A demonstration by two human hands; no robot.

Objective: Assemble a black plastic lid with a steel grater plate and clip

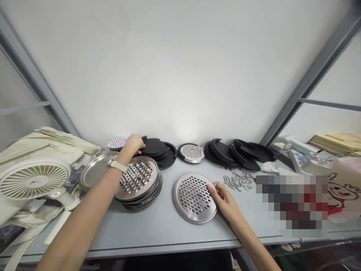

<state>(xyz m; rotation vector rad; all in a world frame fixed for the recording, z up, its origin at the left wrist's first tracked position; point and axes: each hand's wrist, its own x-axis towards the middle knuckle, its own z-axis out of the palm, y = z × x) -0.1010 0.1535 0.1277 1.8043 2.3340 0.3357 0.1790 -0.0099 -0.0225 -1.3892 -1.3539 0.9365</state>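
My right hand (222, 197) grips the right edge of a round metal grater plate (195, 197), its thumb on top. The plate rests on the grey table, its surface full of slots. My left hand (134, 143) reaches over to the back left, its fingers curled at a black round plastic base (152, 146) in a pile; the grip is partly hidden. Beneath my left forearm stands a stack of similar grater plates (138, 178). A plain metal disc (97, 169) lies left of this stack. At the back, another perforated plate (192, 152) sits in a black base.
More black bases (222, 152) are piled at the back right, with loose metal rings (238, 180) in front. A white fan (35, 178) and a cream bag (56, 145) stand at left. Brown cardboard (338, 143) and a printed bag (342, 188) are at right.
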